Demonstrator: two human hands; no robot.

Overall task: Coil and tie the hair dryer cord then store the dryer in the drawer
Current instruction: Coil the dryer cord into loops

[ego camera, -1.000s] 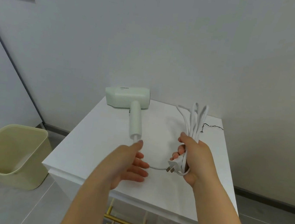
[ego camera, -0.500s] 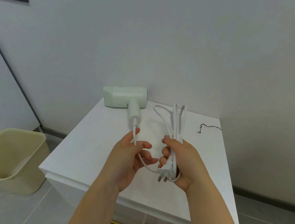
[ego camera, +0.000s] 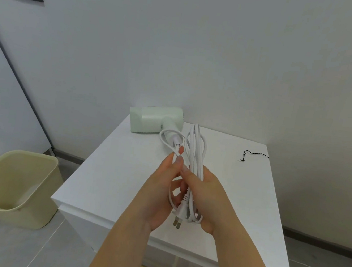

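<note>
My right hand (ego camera: 206, 195) clasps coiled cord (ego camera: 198, 149) so loops cannot spring | left hand (ego camera: 159, 188) pinches slack by dryer (ego camera: 150, 120), to feed it.

Both bare arms reach forward, and the two hands are side by side, touching. The left hand (ego camera: 160, 188) pinches one strand of the cord (ego camera: 195, 144) between its thumb and fingertips. The right hand (ego camera: 206, 194) curls its fingers round the bundled cord.
</note>
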